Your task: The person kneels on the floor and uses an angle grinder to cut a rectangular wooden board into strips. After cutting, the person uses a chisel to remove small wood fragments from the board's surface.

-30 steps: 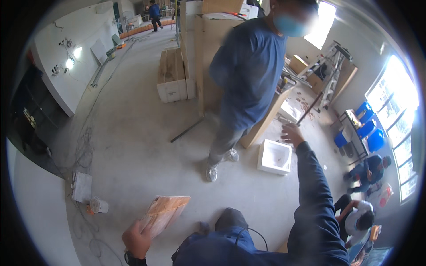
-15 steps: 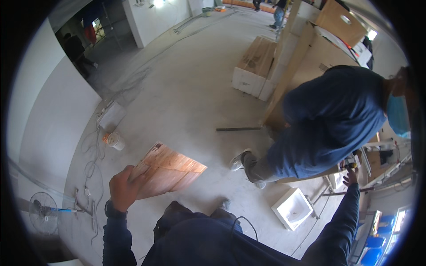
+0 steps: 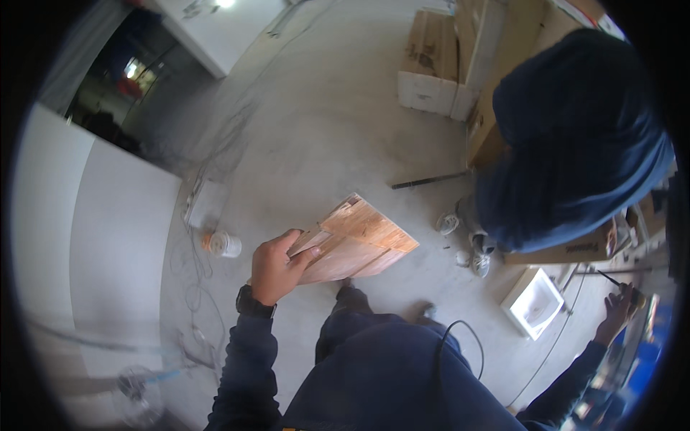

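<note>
My left hand (image 3: 282,267) grips a reddish-brown wooden board (image 3: 363,241) by its near left edge, thumb on top, holding it tilted above the floor. Out at the far right, my right hand (image 3: 617,317) is closed around what looks like a screwdriver (image 3: 635,297), with a thin dark shaft and a yellowish handle; blur hides its finer detail. Below and left of that hand, a white basin-like box (image 3: 533,303) sits on the floor.
A co-worker in a dark top (image 3: 575,144) bends over a cardboard box (image 3: 575,249) at right. Ahead lie a dark bar (image 3: 430,181) and a long carton (image 3: 430,47). Toward the left are a white bucket (image 3: 226,245), loose cables (image 3: 198,298) and a blurred fan (image 3: 136,391).
My right hand has drawn away from the co-worker, now with the screwdriver in it. The view has shifted, and the board stands farther right in it. The co-worker is bent lower.
</note>
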`<state>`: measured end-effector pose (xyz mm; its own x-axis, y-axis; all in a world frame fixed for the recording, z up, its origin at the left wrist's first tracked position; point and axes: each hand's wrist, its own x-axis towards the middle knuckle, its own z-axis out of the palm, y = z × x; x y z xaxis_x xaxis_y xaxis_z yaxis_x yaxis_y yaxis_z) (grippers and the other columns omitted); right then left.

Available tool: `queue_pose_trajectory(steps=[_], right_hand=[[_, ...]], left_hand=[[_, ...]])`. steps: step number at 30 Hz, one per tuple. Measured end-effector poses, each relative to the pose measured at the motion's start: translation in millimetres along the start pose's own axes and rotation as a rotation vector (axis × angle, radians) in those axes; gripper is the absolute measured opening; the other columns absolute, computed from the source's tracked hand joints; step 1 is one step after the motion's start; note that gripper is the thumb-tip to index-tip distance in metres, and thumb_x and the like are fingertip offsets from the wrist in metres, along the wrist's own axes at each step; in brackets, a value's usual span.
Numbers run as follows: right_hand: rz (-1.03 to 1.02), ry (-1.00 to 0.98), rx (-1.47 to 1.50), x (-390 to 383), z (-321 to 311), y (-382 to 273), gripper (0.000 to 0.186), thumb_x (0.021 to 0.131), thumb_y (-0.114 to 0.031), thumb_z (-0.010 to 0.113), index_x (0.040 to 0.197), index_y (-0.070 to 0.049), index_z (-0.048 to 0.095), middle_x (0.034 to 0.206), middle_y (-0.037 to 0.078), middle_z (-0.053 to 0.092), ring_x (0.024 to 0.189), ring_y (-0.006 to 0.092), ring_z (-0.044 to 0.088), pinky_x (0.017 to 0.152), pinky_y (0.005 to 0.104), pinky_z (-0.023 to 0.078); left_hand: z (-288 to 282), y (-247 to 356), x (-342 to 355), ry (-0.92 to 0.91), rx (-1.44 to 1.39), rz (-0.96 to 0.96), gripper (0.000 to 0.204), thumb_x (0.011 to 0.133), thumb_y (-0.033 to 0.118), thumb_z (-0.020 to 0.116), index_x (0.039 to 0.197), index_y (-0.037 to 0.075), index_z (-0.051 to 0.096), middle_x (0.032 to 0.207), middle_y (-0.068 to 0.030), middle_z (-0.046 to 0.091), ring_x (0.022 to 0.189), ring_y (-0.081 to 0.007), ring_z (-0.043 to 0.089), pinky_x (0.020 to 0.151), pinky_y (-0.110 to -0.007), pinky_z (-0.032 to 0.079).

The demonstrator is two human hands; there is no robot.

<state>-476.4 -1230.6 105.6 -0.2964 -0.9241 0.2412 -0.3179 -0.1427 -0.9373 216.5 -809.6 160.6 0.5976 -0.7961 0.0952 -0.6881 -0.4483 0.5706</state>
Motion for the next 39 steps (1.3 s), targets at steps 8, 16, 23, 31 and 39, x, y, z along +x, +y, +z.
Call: queue_pose_trajectory(steps=[8,16,23,31,39], right_hand=[[0.656,-0.397,0.789,-326.6,103.1,-113.7,0.061,0.106,-0.050,0.057,0.149,-0.008,0.047,0.130,0.015,0.060,0.093,0.0238,0.063,0.056,0.0299,0.057],[0.996,-1.036,0.835,-381.2,268.8,-168.8,0.041,0.091,-0.013,0.068,0.128,-0.005,0.054,0.119,0.013,0.063,0.089,0.0224,0.065,0.066,0.0305,0.056],[0.820,-1.287,0.467,-328.7,390.3,-149.0,0.029,0.086,0.003,0.066,0.112,-0.005,0.057,0.112,0.007,0.065,0.091,0.0166,0.061,0.084,0.0316,0.052],[0.782,-1.399,0.173,-309.9,498.1,-190.2,0.036,0.089,-0.007,0.069,0.122,-0.003,0.055,0.087,0.012,0.072,0.078,0.0150,0.064,0.074,0.0287,0.049],[1.009,-1.285,0.140,-348.7,550.6,-233.5,0.041,0.087,-0.008,0.065,0.128,-0.001,0.066,0.083,0.013,0.077,0.054,0.0100,0.055,0.050,0.0251,0.041]], left_hand=[[4.7,-80.2,91.6,-0.230,-0.131,0.287,0.027,0.091,0.026,0.081,0.102,0.002,0.072,0.086,-0.0171,0.074,0.075,-0.0362,0.072,0.066,-0.038,0.055],[25.9,-86.6,185.5,-0.482,0.021,0.434,0.025,0.091,0.020,0.082,0.103,0.000,0.073,0.087,-0.0172,0.074,0.076,-0.0330,0.073,0.069,-0.037,0.056],[22.9,-125.0,263.8,-0.608,0.000,0.273,0.027,0.093,0.022,0.082,0.106,0.001,0.070,0.087,-0.0117,0.074,0.074,-0.0195,0.069,0.070,-0.033,0.054],[9.2,-188.0,346.8,-0.866,-0.051,0.245,0.027,0.093,0.009,0.078,0.117,0.002,0.068,0.109,-0.0136,0.077,0.095,-0.0214,0.075,0.084,-0.032,0.057],[11.6,-230.2,391.4,-1.083,-0.222,0.577,0.039,0.092,0.007,0.076,0.129,0.003,0.067,0.120,-0.0146,0.076,0.105,-0.0293,0.074,0.091,-0.036,0.057]])
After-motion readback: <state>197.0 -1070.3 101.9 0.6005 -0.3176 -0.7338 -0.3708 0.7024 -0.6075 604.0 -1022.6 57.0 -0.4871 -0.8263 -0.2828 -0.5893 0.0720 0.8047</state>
